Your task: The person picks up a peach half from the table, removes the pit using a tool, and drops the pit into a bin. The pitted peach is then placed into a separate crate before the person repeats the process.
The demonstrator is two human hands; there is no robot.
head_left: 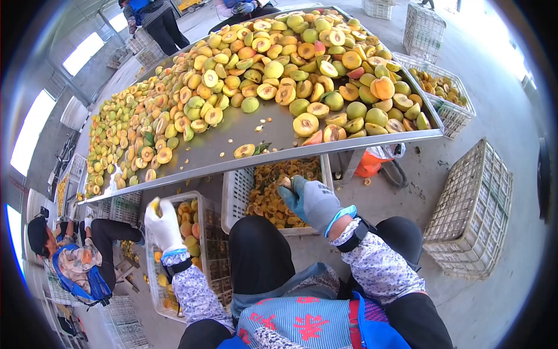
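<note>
My left hand (163, 225), in a white glove, is closed with a bit of yellow apricot (154, 204) showing at its fingertips. It hovers above a crate (203, 232) of yellow and orange apricot halves. My right hand (317, 203), in a grey-blue glove, is closed with the fingertips together; a small pale brownish thing (286, 183) shows there, too small to name. Under that hand stands a white crate (234, 200) with many small orange-brown pieces in it. Ahead, a heap of halved apricots (244, 70) covers much of a metal table (256, 125).
The table's raised metal rim (349, 141) runs just beyond my hands. At right stands an upturned crate (471, 209); behind it is a crate of fruit (459, 113). An orange bag (372, 163) hangs under the table. A person (87, 256) sits at left; others are at the far side.
</note>
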